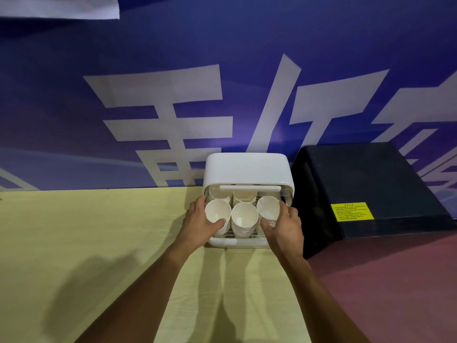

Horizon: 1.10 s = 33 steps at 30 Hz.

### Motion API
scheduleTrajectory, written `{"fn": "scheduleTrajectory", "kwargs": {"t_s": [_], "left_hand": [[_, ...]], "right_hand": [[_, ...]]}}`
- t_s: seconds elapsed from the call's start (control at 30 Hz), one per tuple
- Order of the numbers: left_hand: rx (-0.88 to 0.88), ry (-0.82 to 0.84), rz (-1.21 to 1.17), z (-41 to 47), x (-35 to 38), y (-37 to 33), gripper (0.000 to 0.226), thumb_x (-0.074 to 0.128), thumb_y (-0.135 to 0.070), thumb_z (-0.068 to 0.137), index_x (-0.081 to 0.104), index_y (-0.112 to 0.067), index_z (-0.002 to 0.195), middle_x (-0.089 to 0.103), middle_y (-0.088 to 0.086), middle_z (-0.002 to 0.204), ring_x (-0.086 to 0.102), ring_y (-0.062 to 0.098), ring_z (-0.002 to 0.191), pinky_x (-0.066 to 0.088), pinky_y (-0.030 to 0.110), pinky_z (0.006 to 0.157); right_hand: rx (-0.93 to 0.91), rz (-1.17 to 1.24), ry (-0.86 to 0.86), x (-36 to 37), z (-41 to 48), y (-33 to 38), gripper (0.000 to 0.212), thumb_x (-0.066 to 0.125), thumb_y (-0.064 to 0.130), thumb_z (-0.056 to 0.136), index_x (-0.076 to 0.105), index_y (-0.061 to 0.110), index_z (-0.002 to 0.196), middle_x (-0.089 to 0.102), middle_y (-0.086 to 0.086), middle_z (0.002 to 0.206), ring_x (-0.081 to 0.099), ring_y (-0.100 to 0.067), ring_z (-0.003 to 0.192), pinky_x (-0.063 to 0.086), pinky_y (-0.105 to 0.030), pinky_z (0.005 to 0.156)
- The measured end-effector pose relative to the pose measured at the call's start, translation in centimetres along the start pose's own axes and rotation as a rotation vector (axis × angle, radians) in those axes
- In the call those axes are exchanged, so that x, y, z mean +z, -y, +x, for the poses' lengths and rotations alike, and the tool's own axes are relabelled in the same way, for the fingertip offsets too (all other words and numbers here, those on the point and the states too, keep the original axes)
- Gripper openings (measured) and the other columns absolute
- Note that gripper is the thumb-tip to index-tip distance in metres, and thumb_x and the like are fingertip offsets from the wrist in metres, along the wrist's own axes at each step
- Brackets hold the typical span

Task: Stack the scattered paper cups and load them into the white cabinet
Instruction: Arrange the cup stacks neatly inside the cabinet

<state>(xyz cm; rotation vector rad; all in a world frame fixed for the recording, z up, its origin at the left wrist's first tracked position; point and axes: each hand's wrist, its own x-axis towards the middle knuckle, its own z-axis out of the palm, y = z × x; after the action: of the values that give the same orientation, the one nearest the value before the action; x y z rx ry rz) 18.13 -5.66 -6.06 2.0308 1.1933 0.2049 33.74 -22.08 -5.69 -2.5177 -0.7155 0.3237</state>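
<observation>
Three stacks of paper cups [243, 220] stand in the white cabinet's [247, 169] pulled-out tray [237, 242]. Left hand [200, 224] grasps the left stack; right hand [284, 225] apparently clasps the right stack, fingers partly hidden.

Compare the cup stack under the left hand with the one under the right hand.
The left cup stack stands nearly upright with its mouth facing up; the right cup stack tilts, its mouth leaning leftward. The left hand hooks a finger over the left stack's front rim, while the right hand holds the right stack's side. Both are white paper cups in the white cabinet's front row.
</observation>
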Motion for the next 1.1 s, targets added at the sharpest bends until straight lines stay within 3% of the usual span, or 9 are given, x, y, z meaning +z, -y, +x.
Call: {"fn": "scheduleTrajectory", "kwargs": {"t_s": [0.17,0.4,0.6,0.8,1.1], "left_hand": [[0.001,0.017,0.042,0.0,0.0,-0.5,0.101,0.080,-0.042,0.076,0.018,-0.026,0.154,0.033,0.004,0.153,0.039,0.025,0.136,0.040,0.041,0.108],[0.001,0.015,0.064,0.0,0.0,-0.6,0.103,0.080,-0.045,0.077,0.017,-0.024,0.155,0.032,0.005,0.154,0.039,0.025,0.137,0.040,0.042,0.109],[-0.003,-0.016,0.026,-0.1,0.1,-0.3,0.095,0.078,-0.047,0.077,0.025,-0.020,0.150,0.039,0.005,0.146,0.043,0.023,0.131,0.042,0.039,0.105],[-0.020,-0.020,-0.002,-0.4,0.5,-0.1,0.076,0.084,-0.046,0.070,0.043,-0.019,0.127,0.051,0.000,0.125,0.053,0.021,0.112,0.050,0.040,0.092],[0.001,0.001,-0.012,0.2,1.0,0.2,0.069,0.081,-0.045,0.072,0.046,-0.019,0.124,0.052,-0.002,0.124,0.052,0.019,0.112,0.049,0.039,0.092]], "right_hand": [[-0.023,-0.034,0.042,0.0,0.1,-0.4,0.061,0.057,0.046,0.092,0.043,0.016,0.143,0.041,-0.010,0.142,0.049,-0.030,0.121,0.051,-0.042,0.087],[-0.005,-0.049,0.009,1.0,-0.6,-0.7,0.064,0.055,0.057,0.092,0.043,0.019,0.143,0.035,-0.012,0.147,0.046,-0.032,0.125,0.054,-0.046,0.089],[-0.064,-0.036,-0.095,1.2,-0.4,-0.1,0.051,0.053,0.047,0.096,0.052,0.020,0.140,0.039,-0.008,0.152,0.048,-0.032,0.122,0.050,-0.044,0.090],[-0.055,-0.034,-0.098,1.5,-0.3,-0.2,0.058,0.053,0.045,0.098,0.041,0.018,0.148,0.039,-0.001,0.156,0.050,-0.029,0.123,0.050,-0.043,0.095],[-0.010,-0.035,-0.061,2.4,0.1,-1.0,0.064,0.054,0.046,0.097,0.036,0.018,0.151,0.037,0.003,0.157,0.051,-0.028,0.121,0.048,-0.042,0.094]]}}
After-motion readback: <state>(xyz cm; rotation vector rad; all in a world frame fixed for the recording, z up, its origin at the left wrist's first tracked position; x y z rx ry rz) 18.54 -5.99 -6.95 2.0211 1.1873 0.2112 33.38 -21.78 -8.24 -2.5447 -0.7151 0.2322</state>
